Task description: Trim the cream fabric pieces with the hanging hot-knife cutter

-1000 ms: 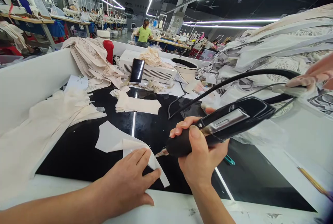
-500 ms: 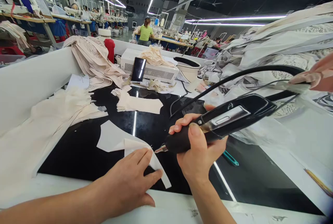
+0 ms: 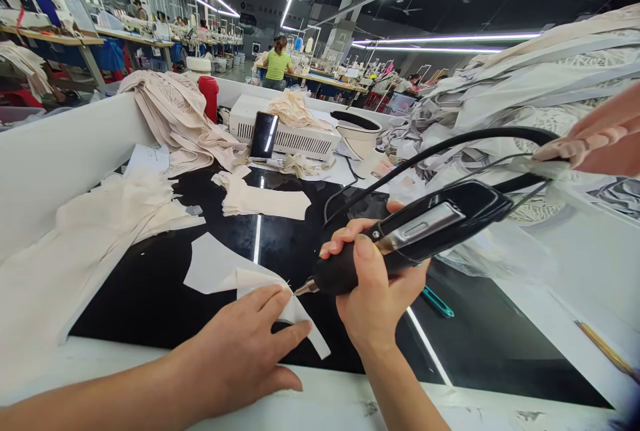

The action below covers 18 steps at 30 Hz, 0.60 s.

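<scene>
From where I stand, the person at the worktop (image 3: 140,291) has just drawn the black handheld tool (image 3: 415,234) slightly leftward, so its tapered metal tip (image 3: 306,286) now sits right up against the edge of the white fabric piece (image 3: 213,265); a second ago there was a slim dark gap between them. That puts the tool in working position at the fold, though from here I can't be sure whether the very point is touching.

The fabric lies on the glossy black surface, part of it doubled over, with one narrow tail running out beyond the left hand (image 3: 245,337). That hand presses the fold down with outstretched fingers, the thumb spread away from them. The right hand (image 3: 375,297) is wrapped firmly around the tool's front end, thumb along the near side.

At the far right another person's hand (image 3: 600,137) is bunched by the looping black cable (image 3: 445,145), and it has come a little nearer too. A teal looped object (image 3: 437,302) rests just beyond the right hand, and a cream cut piece (image 3: 267,203) lies farther back, before a propped smartphone (image 3: 264,135).
</scene>
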Available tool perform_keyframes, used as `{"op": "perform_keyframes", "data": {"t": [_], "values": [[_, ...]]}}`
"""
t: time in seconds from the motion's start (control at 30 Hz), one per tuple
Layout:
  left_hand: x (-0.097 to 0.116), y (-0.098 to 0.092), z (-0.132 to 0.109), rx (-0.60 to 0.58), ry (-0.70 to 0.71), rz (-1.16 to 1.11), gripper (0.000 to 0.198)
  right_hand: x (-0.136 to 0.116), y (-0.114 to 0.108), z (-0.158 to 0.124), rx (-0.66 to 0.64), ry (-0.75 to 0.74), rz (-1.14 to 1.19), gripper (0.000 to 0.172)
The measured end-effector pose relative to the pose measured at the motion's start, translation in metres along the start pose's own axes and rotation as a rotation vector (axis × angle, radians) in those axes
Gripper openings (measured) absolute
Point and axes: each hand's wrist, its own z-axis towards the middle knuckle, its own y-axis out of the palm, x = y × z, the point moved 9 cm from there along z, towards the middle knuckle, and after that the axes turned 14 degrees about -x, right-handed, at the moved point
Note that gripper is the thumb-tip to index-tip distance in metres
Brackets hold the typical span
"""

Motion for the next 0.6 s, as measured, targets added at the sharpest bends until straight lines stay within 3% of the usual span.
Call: {"op": "perform_keyframes", "data": {"t": [0.43, 0.6], "values": [[-0.0056, 0.0019, -0.0007, -0.02, -0.046, 0.026, 0.065, -0.004, 0.0, 0.0033, 0.006, -0.001, 0.004, 0.046], [-0.0054, -0.0016, -0.0006, 0.034, -0.049, 0.025, 0.068, -0.0003, 0.004, 0.0056, -0.017, -0.009, 0.006, 0.047]]}}
